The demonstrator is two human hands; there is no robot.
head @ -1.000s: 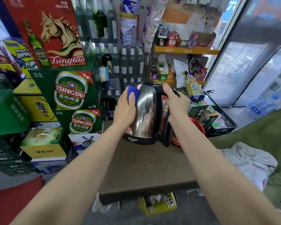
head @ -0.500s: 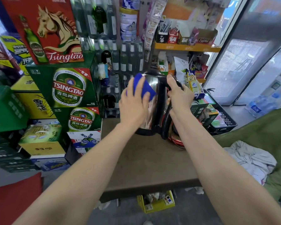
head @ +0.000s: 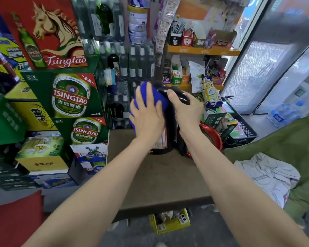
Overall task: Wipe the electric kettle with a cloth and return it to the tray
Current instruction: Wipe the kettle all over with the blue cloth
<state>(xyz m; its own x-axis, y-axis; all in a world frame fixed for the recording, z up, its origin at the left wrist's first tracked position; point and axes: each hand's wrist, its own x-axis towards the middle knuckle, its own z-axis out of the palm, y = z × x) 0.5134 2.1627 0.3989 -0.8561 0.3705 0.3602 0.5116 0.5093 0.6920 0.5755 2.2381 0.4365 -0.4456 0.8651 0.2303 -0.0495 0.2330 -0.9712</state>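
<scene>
A steel electric kettle (head: pixel 169 139) with a black lid, handle and base is held over the far part of a brown table (head: pixel 159 179). My right hand (head: pixel 186 111) grips its black handle near the top. My left hand (head: pixel 146 116) presses a blue cloth (head: pixel 148 94) flat against the kettle's near side and lid, hiding most of the steel body. A red tray (head: pixel 215 138) lies on the table just right of and behind the kettle, partly hidden by my right wrist.
Stacked beer cartons (head: pixel 73 97) stand left of the table, bottles (head: pixel 137 63) behind it. A black crate (head: pixel 243 132) with boxes sits to the right, shelves (head: pixel 202 50) above. A pale garment (head: pixel 268 175) lies on green fabric at right. A yellow box (head: pixel 169 221) sits under the table.
My left hand slid the blue cloth from the kettle's left side across to its near side and up to the lid. The kettle turned and sank slightly while my right hand kept the handle.
</scene>
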